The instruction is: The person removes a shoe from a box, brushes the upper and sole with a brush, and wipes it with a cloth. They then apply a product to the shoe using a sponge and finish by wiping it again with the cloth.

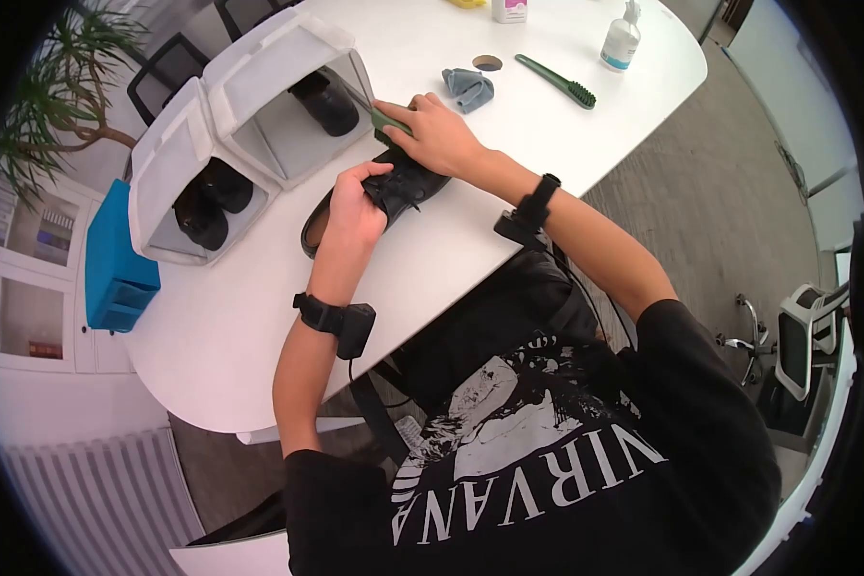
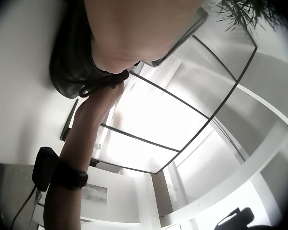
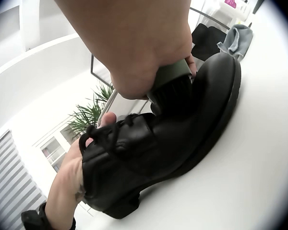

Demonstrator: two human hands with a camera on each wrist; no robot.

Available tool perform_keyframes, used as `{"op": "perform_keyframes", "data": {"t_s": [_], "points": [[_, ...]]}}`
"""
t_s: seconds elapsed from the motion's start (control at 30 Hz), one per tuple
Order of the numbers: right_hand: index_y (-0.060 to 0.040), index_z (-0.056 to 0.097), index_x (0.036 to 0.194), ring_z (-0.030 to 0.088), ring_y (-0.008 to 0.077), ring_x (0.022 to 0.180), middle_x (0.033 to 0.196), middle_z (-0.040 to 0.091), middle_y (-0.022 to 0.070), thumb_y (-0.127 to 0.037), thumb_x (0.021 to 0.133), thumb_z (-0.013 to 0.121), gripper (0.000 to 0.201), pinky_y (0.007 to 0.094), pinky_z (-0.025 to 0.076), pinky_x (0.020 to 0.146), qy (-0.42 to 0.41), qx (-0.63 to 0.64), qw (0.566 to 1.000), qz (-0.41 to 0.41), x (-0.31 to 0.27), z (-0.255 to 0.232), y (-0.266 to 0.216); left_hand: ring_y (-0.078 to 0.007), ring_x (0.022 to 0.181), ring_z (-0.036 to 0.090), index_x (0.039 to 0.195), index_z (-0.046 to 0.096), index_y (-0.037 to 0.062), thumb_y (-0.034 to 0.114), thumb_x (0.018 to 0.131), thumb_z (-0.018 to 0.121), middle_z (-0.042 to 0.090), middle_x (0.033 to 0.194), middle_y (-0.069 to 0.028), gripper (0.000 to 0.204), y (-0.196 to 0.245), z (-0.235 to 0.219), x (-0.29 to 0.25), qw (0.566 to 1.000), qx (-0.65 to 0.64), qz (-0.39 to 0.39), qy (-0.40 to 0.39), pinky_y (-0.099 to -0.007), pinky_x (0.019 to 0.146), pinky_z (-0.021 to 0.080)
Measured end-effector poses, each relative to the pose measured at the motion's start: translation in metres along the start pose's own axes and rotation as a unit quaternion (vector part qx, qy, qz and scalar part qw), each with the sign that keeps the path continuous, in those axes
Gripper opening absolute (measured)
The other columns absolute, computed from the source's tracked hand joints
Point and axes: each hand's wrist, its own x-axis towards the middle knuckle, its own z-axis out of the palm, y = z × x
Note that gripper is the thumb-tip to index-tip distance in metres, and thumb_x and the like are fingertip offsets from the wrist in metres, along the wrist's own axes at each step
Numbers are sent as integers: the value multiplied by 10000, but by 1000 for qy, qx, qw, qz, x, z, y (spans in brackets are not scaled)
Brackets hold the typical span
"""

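Note:
A black lace-up leather shoe (image 1: 411, 192) sits on the white table, its toe pointing away to the right. My left hand (image 1: 357, 209) grips it at the ankle opening, with fingertips by the tongue and laces; part of the opening is hidden behind that hand. With my right hand (image 1: 442, 136) I hold a green shoe brush (image 1: 390, 121) over the front of the shoe. From the right wrist, the brush's dark bristles (image 3: 175, 93) press against the upper just ahead of the laces (image 3: 113, 136).
Two white shoe boxes (image 1: 259, 58) stand open at the left, with black shoes (image 1: 324, 104) inside. Farther back lie a grey-blue cloth (image 1: 468, 88), another green brush (image 1: 557, 81) and a pump bottle (image 1: 621, 40). A blue box (image 1: 115, 259) stands beyond the table's left edge.

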Motion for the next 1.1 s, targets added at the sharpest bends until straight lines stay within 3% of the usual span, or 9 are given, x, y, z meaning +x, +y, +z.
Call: {"op": "perform_keyframes", "data": {"t_s": [0.17, 0.27, 0.37, 0.47, 0.6, 0.73, 0.87, 1.1], "points": [[-180, 590, 1534, 602, 420, 1064, 1063, 642, 256, -363, 1067, 592, 502, 489, 535, 895, 40, -51, 998, -16, -50, -19, -11, -389, 1163, 706, 1248, 572, -146, 55, 964, 512, 694, 1270, -274, 353, 0, 8, -13, 999, -47, 13, -2, -499, 1105, 563], [-210, 572, 1566, 592, 391, 1029, 1017, 622, 218, -336, 1071, 596, 511, 476, 532, 901, 55, -73, 996, -10, -41, -15, -15, -393, 1169, 701, 1256, 571, -151, 55, 951, 504, 692, 1284, -274, 375, -2, 10, -12, 999, -47, 18, 14, -502, 1116, 554], [-199, 589, 1546, 595, 395, 1020, 1004, 620, 222, -320, 1062, 608, 499, 476, 531, 881, 34, -68, 997, -8, -10, -4, -9, -393, 1160, 702, 1244, 572, -144, 58, 930, 502, 691, 1277, -267, 380, -4, 3, -8, 999, -41, 29, 20, -508, 1112, 559], [-180, 597, 1531, 598, 400, 1011, 1000, 622, 227, -312, 1058, 610, 491, 475, 529, 866, 53, -103, 993, -36, -14, -4, -16, -392, 1144, 706, 1220, 574, -131, 56, 910, 503, 694, 1252, -253, 369, -1, 0, -3, 998, -51, 33, 14, -514, 1095, 574], [-146, 604, 1505, 608, 413, 1012, 1020, 633, 240, -299, 1026, 640, 504, 487, 537, 866, 89, -81, 990, -71, -64, -17, -28, -393, 1157, 704, 1260, 574, -134, 64, 926, 505, 694, 1272, -257, 395, -3, -2, -3, 998, -50, 28, 22, -510, 1110, 560], [-151, 623, 1495, 609, 408, 1025, 1028, 635, 239, -307, 1030, 639, 491, 483, 541, 861, 56, -82, 995, -26, -27, -9, -17, -359, 1112, 709, 1143, 580, -85, 65, 879, 522, 691, 1213, -215, 310, -13, 5, -15, 999, -16, 46, 1, -509, 1065, 589], [-155, 619, 1503, 608, 407, 1017, 1011, 631, 237, -315, 1038, 632, 492, 480, 539, 853, 44, -111, 992, -51, 8, 1, -18, -360, 1119, 707, 1183, 580, -96, 66, 877, 521, 692, 1215, -214, 352, -5, 3, -10, 998, -25, 48, 37, -503, 1075, 583], [-136, 603, 1510, 594, 394, 995, 1009, 623, 230, -262, 1012, 664, 517, 475, 529, 867, 48, -113, 989, -86, -76, -32, -21, -362, 1125, 707, 1247, 570, -131, 69, 875, 521, 696, 1231, -227, 426, -10, 11, -16, 999, -19, 44, 17, -488, 1087, 579]]}}
